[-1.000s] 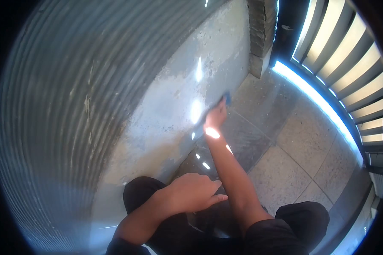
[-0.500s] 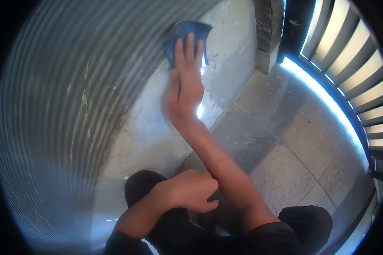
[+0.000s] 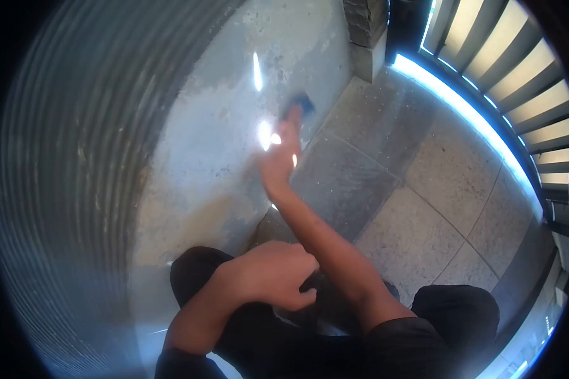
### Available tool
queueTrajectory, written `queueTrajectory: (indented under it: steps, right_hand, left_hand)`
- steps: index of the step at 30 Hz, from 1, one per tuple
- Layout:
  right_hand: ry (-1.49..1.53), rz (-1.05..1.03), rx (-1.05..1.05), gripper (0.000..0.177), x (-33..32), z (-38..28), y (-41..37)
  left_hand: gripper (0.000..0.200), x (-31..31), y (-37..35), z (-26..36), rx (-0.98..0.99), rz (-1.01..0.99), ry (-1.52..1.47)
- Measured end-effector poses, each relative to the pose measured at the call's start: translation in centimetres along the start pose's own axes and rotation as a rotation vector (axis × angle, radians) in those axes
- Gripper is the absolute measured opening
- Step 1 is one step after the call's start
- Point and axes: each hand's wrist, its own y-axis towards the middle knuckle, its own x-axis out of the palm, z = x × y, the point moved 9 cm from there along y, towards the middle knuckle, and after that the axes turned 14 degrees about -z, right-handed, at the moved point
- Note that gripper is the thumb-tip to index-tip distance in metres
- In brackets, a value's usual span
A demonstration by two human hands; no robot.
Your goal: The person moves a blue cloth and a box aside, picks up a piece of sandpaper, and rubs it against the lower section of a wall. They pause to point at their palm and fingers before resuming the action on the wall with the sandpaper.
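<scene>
My right hand (image 3: 281,151) is stretched out against the lower part of a pale, patchy wall (image 3: 202,120). Under its fingers is a blue sheet of sandpaper (image 3: 304,104), blurred by motion and mostly covered by the hand. My left hand (image 3: 272,275) hangs above my lap, close to my right forearm. Its fingers are curled in, the thumb stands a little apart, and nothing shows in it.
Ribbed grey wall cladding (image 3: 82,170) curves up on the left. Floor tiles (image 3: 417,234) meet the wall on the right. A slatted gate (image 3: 518,88) with a bright gap beneath stands beyond a stone pillar (image 3: 365,44). My dark-clothed knees (image 3: 455,309) are below.
My right hand has swept the sandpaper down the wall, from beside the ribbed cladding toward the floor edge. The view has shifted slightly. My left hand keeps its curled pose.
</scene>
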Motion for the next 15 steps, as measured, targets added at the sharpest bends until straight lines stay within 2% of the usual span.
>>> queueTrajectory:
  steps: [1,2,3,5,7,8,9,10,11,12,13,15]
  right_hand:
    - [-0.056,-0.038,-0.347,0.047,1.3,-5.5,-0.2]
    - [-0.291,-0.125,-0.625,0.053,3.0,-10.6,-0.9]
    - [-0.299,-0.137,-0.705,0.055,4.2,-12.7,-1.8]
    - [-0.337,-0.182,-0.724,0.045,5.1,-12.9,-1.8]
    - [-0.325,-0.199,-0.716,0.044,4.1,-9.5,-1.9]
    - [-0.276,-0.156,-0.595,0.046,3.0,-6.1,-2.0]
    - [-0.030,-0.096,-0.400,0.048,1.6,-1.7,-2.4]
    - [-0.218,-0.005,-0.110,0.050,0.4,4.8,-4.0]
    - [-0.062,0.105,0.001,0.052,-1.0,9.8,-5.6]
    - [-0.048,0.080,0.471,0.053,-1.8,15.1,-8.4]
    - [-0.047,0.083,0.473,0.053,-2.0,15.0,-8.4]
    - [-0.226,-0.074,0.786,0.049,-1.6,17.0,-9.8]
  left_hand:
    - [0.032,-0.1,-0.1,0.4,0.005,-0.005,0.000]
    - [0.030,0.2,-0.1,1.1,0.046,-0.035,-0.030]
    - [0.029,0.6,0.0,1.6,0.084,-0.067,-0.063]
    - [0.027,0.9,0.4,1.6,0.056,-0.068,-0.050]
    - [0.027,1.0,0.8,1.5,0.028,-0.063,-0.030]
    - [0.027,1.1,1.2,1.0,-0.014,-0.062,0.009]
    - [0.027,1.1,1.5,0.5,-0.055,-0.059,0.048]
    - [0.027,1.1,1.6,0.4,-0.056,-0.057,0.049]
    - [0.027,0.9,1.7,0.3,-0.048,-0.038,0.045]
    - [0.028,0.8,1.8,0.3,-0.038,-0.022,0.043]
    - [0.028,0.7,1.9,0.3,-0.037,-0.026,0.043]
    - [0.026,0.7,1.9,0.2,-0.024,-0.031,0.030]
